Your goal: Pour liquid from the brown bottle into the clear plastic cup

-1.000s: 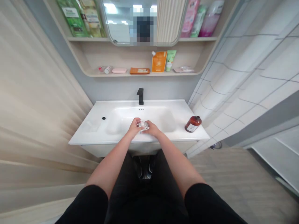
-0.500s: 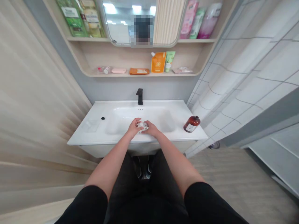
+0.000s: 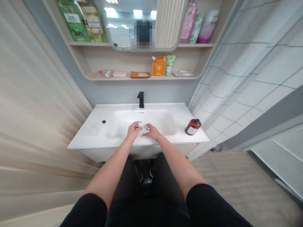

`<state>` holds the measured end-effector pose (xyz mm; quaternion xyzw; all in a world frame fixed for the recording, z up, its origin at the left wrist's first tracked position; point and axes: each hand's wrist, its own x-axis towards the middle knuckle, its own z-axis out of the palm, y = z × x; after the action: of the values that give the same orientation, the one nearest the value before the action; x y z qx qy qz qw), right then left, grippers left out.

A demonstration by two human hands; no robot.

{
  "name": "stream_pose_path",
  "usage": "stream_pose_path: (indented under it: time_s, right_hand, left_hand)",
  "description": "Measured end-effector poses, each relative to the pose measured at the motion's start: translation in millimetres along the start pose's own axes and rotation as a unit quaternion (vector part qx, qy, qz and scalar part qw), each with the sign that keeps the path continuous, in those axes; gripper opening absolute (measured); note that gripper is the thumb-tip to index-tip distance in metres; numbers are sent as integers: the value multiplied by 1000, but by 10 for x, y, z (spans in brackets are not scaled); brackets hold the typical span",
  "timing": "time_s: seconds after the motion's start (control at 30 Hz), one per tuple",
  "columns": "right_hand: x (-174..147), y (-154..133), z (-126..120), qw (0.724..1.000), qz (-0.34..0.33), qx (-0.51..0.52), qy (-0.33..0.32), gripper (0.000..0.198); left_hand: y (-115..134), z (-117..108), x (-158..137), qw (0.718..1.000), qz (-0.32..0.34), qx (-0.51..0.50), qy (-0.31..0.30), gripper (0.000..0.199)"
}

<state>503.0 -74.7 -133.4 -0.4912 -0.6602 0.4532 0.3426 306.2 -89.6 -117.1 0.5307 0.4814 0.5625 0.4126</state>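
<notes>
Over the front of the white sink basin [image 3: 123, 118], my two hands are close together. My right hand [image 3: 153, 130] is closed around a small clear container [image 3: 145, 130], which looks like see-through plastic or glass. In my left hand [image 3: 133, 130], fingers pinch a small white piece [image 3: 140, 125] at the container's upper left. Whether the piece still touches the container cannot be made out. A brown bottle [image 3: 193, 127] with a white label and no pump in its neck stands on the counter, to the right of both hands.
A black faucet [image 3: 141, 100] rises behind the basin. On the counter's left lie a flat clear item [image 3: 92, 128] and a small black round part [image 3: 103, 121]. The shelf [image 3: 94, 78] above holds an orange pouch [image 3: 158, 66], a green tube [image 3: 170, 65] and several small items.
My left hand has drawn slightly left from the clear container, and the white piece now shows between its fingers. My right hand keeps its hold. The view has shifted a little.
</notes>
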Motion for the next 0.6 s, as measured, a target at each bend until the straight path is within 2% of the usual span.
stream_pose_path:
  time_s: [0.13,0.27,0.6]
  right_hand:
    - [3,28,8,1000,-14,-20,12,73]
    - [-13,45,2,999,-34,-30,17,73]
    - [-54,-1,-8,999,-34,-28,17,69]
  left_hand:
    - [170,-46,1,995,41,94,-11,34]
    - [348,-72,-13,986,61,156,15,33]
    - [516,-68,-51,976,89,200,13,25]
